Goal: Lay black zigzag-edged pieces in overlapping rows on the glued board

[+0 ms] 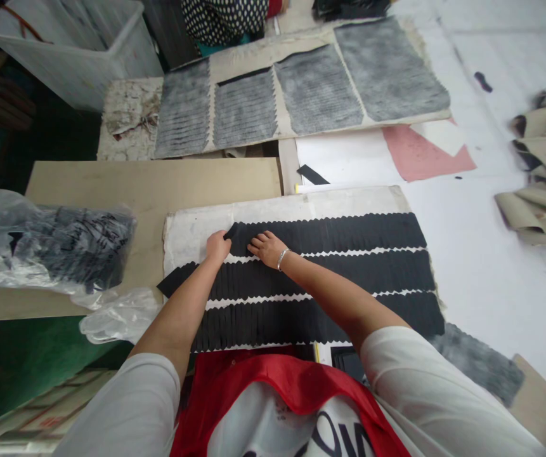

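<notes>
Where the pale board (196, 219) lay before the wearer, its far margin was bare, as was its far left corner; the bottom row (273, 322) ran close to the near edge, beside the red apron (282, 374). Beyond the right edge, open white tabletop (482, 254) extended to the beige cloth pieces (539, 178). At left, one end of the middle row (253, 279) projected past the board over the tan sheet (158, 184).

The black pieces (349, 235) formed three scalloped rows. The left hand (218, 246) was closed, pinching the left end of the far row. The right hand (267, 249), a bracelet (281, 259) at its wrist, lay palm down on the same row, fingers slightly spread, just apart from the left.

Both forearms covered parts of the rows. Wrinkles and glare obscured the dark contents of the clear bag (16, 254); a person in dotted clothing (229, 19) was cut off by the upper border.
</notes>
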### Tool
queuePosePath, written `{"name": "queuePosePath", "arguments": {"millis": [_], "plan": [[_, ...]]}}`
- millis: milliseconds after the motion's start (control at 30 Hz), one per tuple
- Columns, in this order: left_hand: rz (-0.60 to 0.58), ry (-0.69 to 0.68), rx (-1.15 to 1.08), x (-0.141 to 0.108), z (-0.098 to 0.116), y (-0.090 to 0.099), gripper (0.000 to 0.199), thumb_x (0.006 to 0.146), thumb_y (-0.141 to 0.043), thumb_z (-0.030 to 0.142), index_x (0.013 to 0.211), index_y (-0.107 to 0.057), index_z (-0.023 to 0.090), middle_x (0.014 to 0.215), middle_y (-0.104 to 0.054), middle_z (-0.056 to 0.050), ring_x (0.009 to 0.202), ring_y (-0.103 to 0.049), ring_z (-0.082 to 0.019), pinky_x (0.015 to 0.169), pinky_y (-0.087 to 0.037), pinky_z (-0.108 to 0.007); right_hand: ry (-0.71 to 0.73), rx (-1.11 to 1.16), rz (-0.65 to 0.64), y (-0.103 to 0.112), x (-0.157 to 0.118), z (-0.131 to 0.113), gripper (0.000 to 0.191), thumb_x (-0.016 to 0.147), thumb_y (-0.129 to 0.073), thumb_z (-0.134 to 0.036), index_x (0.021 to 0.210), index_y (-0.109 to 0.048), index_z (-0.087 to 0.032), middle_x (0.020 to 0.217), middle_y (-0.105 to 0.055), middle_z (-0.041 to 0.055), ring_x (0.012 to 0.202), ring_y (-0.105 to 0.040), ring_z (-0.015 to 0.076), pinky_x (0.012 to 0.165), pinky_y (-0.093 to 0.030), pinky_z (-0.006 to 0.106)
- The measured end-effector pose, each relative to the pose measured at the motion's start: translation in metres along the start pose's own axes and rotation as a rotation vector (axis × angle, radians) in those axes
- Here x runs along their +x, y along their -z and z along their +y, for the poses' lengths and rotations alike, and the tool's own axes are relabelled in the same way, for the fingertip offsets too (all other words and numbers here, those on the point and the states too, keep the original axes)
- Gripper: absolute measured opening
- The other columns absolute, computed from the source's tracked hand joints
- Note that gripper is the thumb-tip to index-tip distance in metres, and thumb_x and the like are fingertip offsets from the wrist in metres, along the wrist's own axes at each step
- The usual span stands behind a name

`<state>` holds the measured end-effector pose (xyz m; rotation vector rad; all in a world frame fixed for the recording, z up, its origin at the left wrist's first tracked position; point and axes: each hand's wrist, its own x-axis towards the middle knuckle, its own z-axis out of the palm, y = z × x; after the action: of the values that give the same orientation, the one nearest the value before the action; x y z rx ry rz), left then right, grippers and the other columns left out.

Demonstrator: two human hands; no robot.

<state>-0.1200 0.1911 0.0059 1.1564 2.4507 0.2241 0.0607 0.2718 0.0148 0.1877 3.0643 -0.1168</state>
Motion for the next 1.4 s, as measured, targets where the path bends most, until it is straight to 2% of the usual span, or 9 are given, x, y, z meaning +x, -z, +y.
{"name": "queuePosePath", "arguments": {"millis": [133,333,567,833,1033,1400], "plan": [[0.009,0.019,0.010,0.001,-0.004,0.001,0.034,0.077,-0.050,0.021,0.105,-0.067,0.016,0.101,-0.069,-0.009,0.098,-0.061,-0.021,0.085,-0.044,-0.026,-0.005,-0.013,-0.017,-0.001,0.003,-0.001,0.032,0.092,-0.037,-0.019,0.113,-0.061,-0.016,0.109,-0.059,0.0121,0.097,-0.046,0.0240,0.087,-0.029,0.042],[-0.008,0.024,0.021,0.001,-0.012,0.003,0.032,0.078,-0.051,0.023,0.104,-0.068,0.019,0.101,-0.069,-0.007,0.099,-0.061,-0.021,0.085,-0.044,-0.026,0.032,-0.007,0.028,-0.003,0.006,-0.002,0.030,0.092,-0.037,-0.020,0.107,-0.062,-0.015,0.118,-0.057,0.0111,0.102,-0.044,0.0249,0.088,-0.029,0.041],[-0.011,0.020,0.014,0.001,-0.013,0.005,0.033,0.078,-0.051,0.023,0.106,-0.068,0.020,0.103,-0.069,-0.007,0.100,-0.061,-0.022,0.085,-0.044,-0.027,0.030,0.010,0.017,-0.002,0.008,-0.005,0.029,0.092,-0.037,-0.019,0.106,-0.062,-0.014,0.113,-0.060,0.0109,0.103,-0.044,0.0251,0.090,-0.028,0.042],[-0.029,0.031,0.028,0.000,-0.012,0.006,0.032,0.079,-0.051,0.024,0.105,-0.067,0.019,0.103,-0.069,-0.007,0.099,-0.061,-0.020,0.084,-0.044,-0.025,0.022,0.025,0.007,-0.003,0.012,-0.007,0.035,0.092,-0.036,-0.019,0.120,-0.056,-0.015,0.108,-0.060,0.0121,0.098,-0.045,0.0243,0.089,-0.028,0.042],[-0.025,0.018,0.003,0.000,-0.012,0.007,0.032,0.079,-0.051,0.022,0.105,-0.068,0.017,0.104,-0.069,-0.009,0.100,-0.061,-0.021,0.085,-0.044,-0.026,0.018,0.005,-0.003,-0.002,0.014,-0.008,0.034,0.092,-0.037,-0.021,0.118,-0.058,-0.016,0.107,-0.060,0.0113,0.097,-0.045,0.0244,0.088,-0.029,0.042],[-0.016,0.041,0.035,0.001,-0.017,0.006,0.030,0.078,-0.053,0.028,0.102,-0.069,0.019,0.100,-0.069,-0.008,0.098,-0.061,-0.021,0.083,-0.044,-0.026,0.017,0.004,-0.018,0.000,0.019,-0.009,0.030,0.091,-0.040,-0.021,0.109,-0.062,-0.017,0.103,-0.059,0.0114,0.095,-0.045,0.0237,0.089,-0.028,0.043]]}}
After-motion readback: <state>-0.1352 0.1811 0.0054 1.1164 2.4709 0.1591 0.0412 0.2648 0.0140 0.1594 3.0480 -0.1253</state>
